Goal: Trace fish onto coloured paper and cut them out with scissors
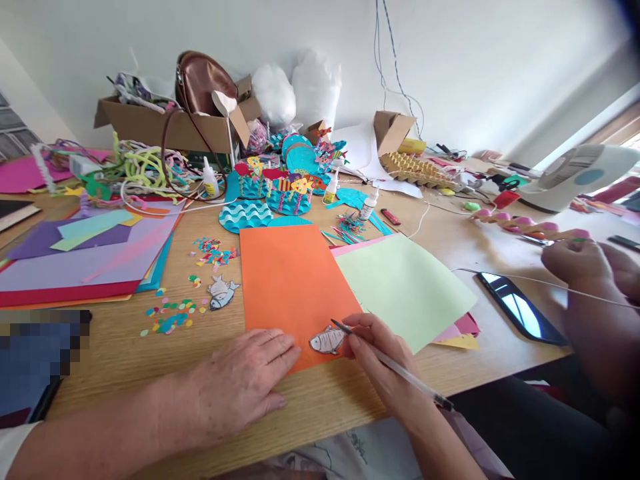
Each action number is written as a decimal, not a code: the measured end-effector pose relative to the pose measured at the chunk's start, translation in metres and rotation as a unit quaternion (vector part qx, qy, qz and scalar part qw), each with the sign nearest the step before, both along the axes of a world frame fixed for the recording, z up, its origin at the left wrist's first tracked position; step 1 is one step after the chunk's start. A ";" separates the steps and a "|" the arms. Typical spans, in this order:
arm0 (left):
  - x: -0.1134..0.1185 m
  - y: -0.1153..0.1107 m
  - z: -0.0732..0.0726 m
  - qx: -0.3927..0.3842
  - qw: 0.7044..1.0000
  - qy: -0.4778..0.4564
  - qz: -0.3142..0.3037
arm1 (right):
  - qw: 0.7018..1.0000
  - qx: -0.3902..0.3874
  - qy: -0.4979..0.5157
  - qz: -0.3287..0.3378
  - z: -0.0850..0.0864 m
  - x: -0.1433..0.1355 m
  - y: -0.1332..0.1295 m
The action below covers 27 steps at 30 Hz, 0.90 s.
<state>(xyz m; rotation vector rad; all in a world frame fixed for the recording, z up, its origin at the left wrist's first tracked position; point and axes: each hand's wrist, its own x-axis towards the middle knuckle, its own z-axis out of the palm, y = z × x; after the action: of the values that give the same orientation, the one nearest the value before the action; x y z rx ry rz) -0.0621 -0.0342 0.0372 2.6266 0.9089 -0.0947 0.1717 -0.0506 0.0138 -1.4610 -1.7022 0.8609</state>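
A sheet of orange paper (290,280) lies on the table in front of me. My left hand (240,377) rests flat over its lower left corner, fingers stretched out and holding nothing. Near the paper's lower right edge lies a grey paper fish cutout (325,341). My right hand (383,357) is closed around a pen (407,379), whose dark tip is above the cutout's upper edge. The right fingertips are close to the fish's tail end, which they partly hide. Two more fish cutouts (221,293) lie left of the orange sheet.
Pale green paper (407,287) lies to the right, near a phone (520,307). Confetti (173,317) and stacked coloured paper (100,260) are on the left. Glue bottles (369,204) and blue paper crafts (290,200) stand behind. Another person's hands (583,270) work at right.
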 end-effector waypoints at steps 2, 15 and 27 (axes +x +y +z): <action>0.007 0.001 0.000 0.008 1.000 -0.008 -0.024 | 1.000 -0.016 0.000 -0.012 -0.004 -0.003 -0.001; 0.014 0.011 0.000 0.024 1.000 -0.015 -0.010 | 0.992 0.106 -0.062 -0.038 -0.003 0.000 -0.001; 0.019 0.053 -0.004 -0.344 0.881 -0.235 0.223 | 0.950 0.047 -0.246 0.187 0.006 0.028 0.030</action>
<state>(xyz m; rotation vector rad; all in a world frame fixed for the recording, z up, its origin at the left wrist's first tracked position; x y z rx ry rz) -0.0435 0.0183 0.0334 1.6336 1.0305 0.2784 0.2000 -0.0207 0.0194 -1.3837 -2.4158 0.6164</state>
